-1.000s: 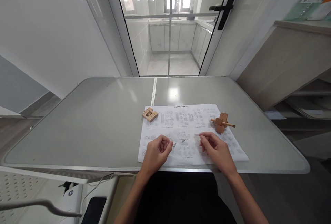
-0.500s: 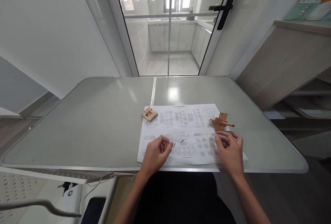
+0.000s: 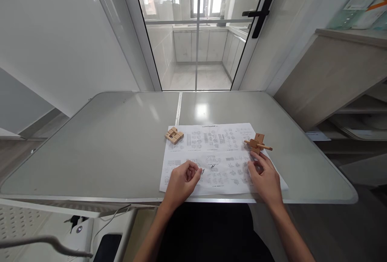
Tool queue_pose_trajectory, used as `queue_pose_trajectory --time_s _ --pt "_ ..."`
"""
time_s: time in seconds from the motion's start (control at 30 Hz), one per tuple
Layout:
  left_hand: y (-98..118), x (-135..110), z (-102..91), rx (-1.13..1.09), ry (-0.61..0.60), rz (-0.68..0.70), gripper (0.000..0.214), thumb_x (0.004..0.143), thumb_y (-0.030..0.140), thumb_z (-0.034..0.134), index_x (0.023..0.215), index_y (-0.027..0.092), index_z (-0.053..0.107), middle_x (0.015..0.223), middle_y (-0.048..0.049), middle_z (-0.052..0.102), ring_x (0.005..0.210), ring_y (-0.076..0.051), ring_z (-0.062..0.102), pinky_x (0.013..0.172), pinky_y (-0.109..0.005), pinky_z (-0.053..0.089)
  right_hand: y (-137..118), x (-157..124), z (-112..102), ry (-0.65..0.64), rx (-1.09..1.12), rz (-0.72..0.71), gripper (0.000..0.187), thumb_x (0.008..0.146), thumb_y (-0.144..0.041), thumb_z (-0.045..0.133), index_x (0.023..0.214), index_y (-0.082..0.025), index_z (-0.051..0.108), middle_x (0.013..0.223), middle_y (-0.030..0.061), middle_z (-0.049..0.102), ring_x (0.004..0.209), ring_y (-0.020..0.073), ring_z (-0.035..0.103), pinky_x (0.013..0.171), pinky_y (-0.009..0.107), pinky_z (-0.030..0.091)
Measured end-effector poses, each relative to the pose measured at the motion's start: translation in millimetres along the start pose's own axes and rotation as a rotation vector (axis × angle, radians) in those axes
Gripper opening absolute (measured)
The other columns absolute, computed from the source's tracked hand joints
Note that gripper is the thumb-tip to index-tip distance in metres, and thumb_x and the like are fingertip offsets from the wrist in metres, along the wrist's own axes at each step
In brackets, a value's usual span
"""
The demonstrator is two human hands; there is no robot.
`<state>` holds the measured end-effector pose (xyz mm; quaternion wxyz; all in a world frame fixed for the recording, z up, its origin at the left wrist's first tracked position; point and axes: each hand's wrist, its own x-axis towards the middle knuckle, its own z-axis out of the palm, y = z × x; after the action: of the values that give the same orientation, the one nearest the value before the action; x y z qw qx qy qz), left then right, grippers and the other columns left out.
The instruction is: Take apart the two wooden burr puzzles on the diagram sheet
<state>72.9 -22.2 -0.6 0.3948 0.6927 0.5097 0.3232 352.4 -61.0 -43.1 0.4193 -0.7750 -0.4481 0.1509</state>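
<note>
A printed sheet of small line diagrams lies on the table. My left hand rests over its lower left part, fingers curled in and thumb drawn against them; I see nothing held. Beside the thumb tip is a small dark mark on the paper. At the sheet's right side my right hand is bent with thumb and fingers apart, holding nothing. Its index fingertip is just below or touching a brown wooden interlocking puzzle with a stick through it. A flat light-wood block puzzle sits on the sheet's upper left corner.
The grey table has a metal rim and a seam. Behind it stands a glass door with a black handle. At lower left, a phone and a cable lie on a white surface. Wooden shelves stand to the right.
My right hand has shifted slightly left and closer to the brown wooden puzzle, its fingers drawn a little together. My left hand stays almost still. The view has tilted slightly.
</note>
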Motion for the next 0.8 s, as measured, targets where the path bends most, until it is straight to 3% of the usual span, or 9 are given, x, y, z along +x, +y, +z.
queue_pose_trajectory --time_s 0.2,0.37,0.53,0.8 --pt "0.8 -1.2 -0.2 0.008 -0.006 -0.011 0.029 0.098 0.045 0.063 0.084 0.020 0.064 0.067 0.0024 0.056 0.060 -0.013 0.047 0.057 -0.026 0.039 -3.1 0.9 -4.8 -0.017 0.125 0.087 0.050 0.093 -0.048 0.062 0.132 -0.021 0.075 0.144 0.0104 0.066 0.108 0.0283 0.069 0.083 0.038 0.054" --pt "2.8 -1.8 -0.3 0.007 -0.009 -0.015 0.029 0.098 0.045 0.063 0.084 0.020 0.064 0.067 0.0024 0.055 0.060 -0.013 0.047 0.058 -0.026 0.040 -12.3 0.9 -10.7 -0.069 0.308 0.215 0.051 0.091 -0.049 0.067 0.136 -0.024 0.074 0.134 0.0098 0.073 0.074 0.0194 0.070 0.075 0.037 0.055" --pt "2.3 -1.7 -0.3 0.006 -0.006 -0.021 0.029 0.098 0.045 0.063 0.083 0.020 0.063 0.065 0.0030 0.054 0.059 -0.013 0.046 0.057 -0.026 0.039 -23.4 -8.9 -8.0 -0.089 0.472 0.222 0.053 0.090 -0.051 0.071 0.136 -0.025 0.074 0.115 0.0084 0.079 0.068 0.0173 0.068 0.077 0.037 0.057" --pt "0.9 -1.3 -0.4 0.002 -0.010 -0.026 0.031 0.098 0.048 0.063 0.085 0.020 0.064 0.064 0.0027 0.054 0.059 -0.013 0.046 0.057 -0.026 0.039 -45.4 -30.1 0.0 -0.317 0.650 0.176 0.042 0.092 -0.052 0.073 0.120 -0.022 0.080 0.106 0.0091 0.078 0.075 0.0199 0.066 0.071 0.035 0.060"
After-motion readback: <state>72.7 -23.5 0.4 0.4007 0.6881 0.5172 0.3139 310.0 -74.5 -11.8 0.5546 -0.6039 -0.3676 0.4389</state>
